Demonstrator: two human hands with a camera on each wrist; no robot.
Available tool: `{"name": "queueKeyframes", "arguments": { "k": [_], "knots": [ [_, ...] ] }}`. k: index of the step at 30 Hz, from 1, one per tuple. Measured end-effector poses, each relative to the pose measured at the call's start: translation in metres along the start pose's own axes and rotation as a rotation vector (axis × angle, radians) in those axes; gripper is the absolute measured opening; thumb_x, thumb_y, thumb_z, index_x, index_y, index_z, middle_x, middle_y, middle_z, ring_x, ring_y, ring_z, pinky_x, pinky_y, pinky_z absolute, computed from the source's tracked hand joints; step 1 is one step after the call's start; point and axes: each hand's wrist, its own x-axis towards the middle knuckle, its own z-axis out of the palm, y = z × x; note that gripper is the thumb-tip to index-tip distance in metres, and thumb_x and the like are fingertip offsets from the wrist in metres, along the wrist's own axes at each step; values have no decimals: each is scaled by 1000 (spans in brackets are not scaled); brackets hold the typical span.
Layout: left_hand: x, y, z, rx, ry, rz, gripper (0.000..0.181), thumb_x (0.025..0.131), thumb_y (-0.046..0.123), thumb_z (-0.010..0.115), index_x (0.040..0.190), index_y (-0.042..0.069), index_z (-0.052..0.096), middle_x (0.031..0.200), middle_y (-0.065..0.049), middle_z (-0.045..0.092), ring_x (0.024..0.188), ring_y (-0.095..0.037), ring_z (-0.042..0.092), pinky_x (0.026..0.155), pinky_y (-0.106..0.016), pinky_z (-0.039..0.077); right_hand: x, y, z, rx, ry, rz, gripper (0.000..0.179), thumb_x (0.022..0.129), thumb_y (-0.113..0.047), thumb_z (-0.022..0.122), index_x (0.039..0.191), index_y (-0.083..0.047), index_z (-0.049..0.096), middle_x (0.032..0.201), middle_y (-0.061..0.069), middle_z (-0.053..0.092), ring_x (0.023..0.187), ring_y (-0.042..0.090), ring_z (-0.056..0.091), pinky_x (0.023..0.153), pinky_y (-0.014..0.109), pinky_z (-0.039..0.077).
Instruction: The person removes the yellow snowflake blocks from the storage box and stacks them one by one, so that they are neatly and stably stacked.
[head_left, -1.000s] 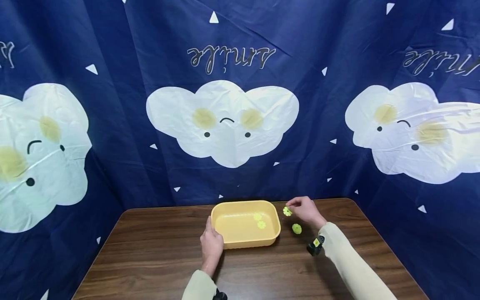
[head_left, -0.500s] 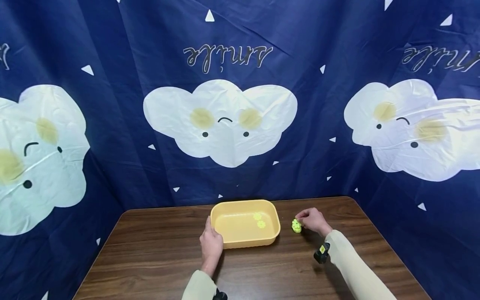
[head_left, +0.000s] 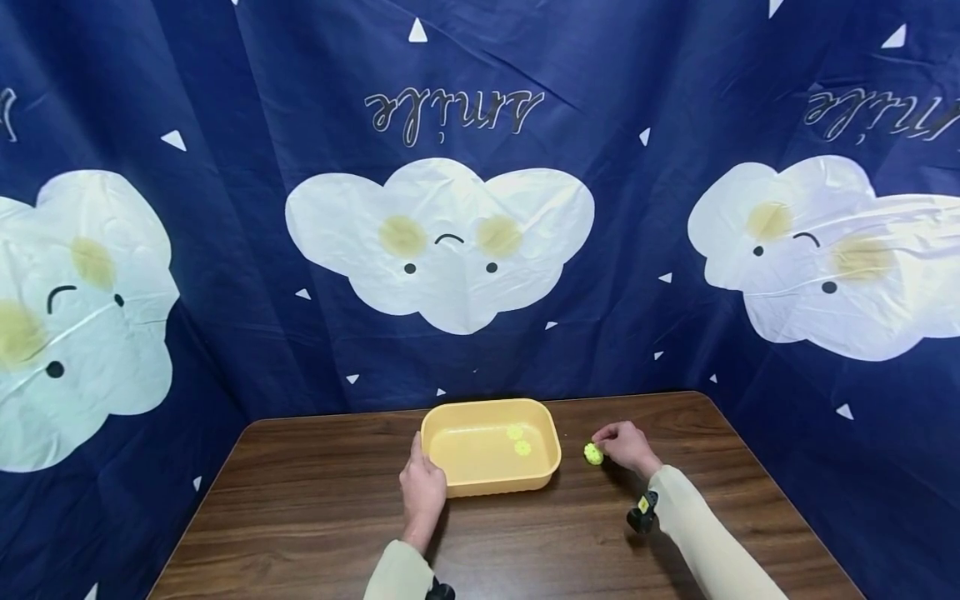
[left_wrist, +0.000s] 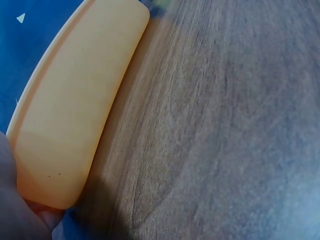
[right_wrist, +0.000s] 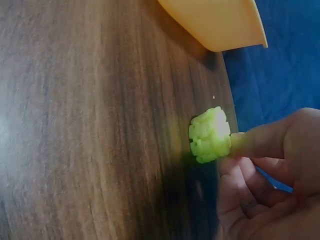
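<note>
A pale yellow rectangular tub (head_left: 491, 488) stands at the back middle of the table, and my left hand (head_left: 423, 490) holds its left end near the front corner. In the left wrist view, part of that hand wraps the corner of the tub's wall (left_wrist: 75, 110). Two yellow-green flower-shaped pieces (head_left: 519, 442) lie inside the tub, toward its right side. To the right of the tub, my right hand (head_left: 628, 444) pinches a yellow-green flower-shaped piece (right_wrist: 219, 131) between thumb and finger. It sits against a similar lower piece (right_wrist: 197, 137), as if stacked, close over the wood.
The brown wood-grain table (head_left: 300, 517) has its back edge along a dark blue curtain (head_left: 247, 333) printed with white clouds. Black wrist cameras are worn on both arms, the right one (head_left: 642, 512) hanging low over the table.
My right hand has moved toward me, bringing the flower piece from behind onto the nearer one, and then lowered slightly. My left hand and the tub have stayed put.
</note>
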Motion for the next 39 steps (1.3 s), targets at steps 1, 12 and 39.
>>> {"name": "queueKeyframes", "arguments": {
  "k": [1, 12, 39],
  "knots": [
    [0, 0, 0, 1, -1, -1, 51, 97, 0, 47, 148, 2, 49, 125, -31, 65, 110, -49, 65, 93, -59, 52, -1, 0, 0, -3, -5, -10, 11, 87, -7, 71, 95, -1, 75, 84, 4, 70, 71, 15, 59, 61, 26, 48],
    [0, -1, 1, 3, 3, -4, 50, 97, 0, 47, 147, 1, 50, 122, -32, 66, 108, -49, 65, 91, -59, 53, -5, 5, 8, -242, -26, -241, 37, 73, -24, 87, 98, -2, 72, 84, 5, 64, 78, 17, 55, 69, 31, 47],
    [1, 2, -1, -14, -39, -41, 51, 99, 3, 45, 150, 2, 46, 132, -30, 62, 118, -47, 62, 99, -58, 50, -6, 3, 9, -325, -6, -205, 49, 74, -34, 87, 107, -2, 72, 92, 6, 66, 85, 22, 58, 76, 39, 50]
  ]
}}
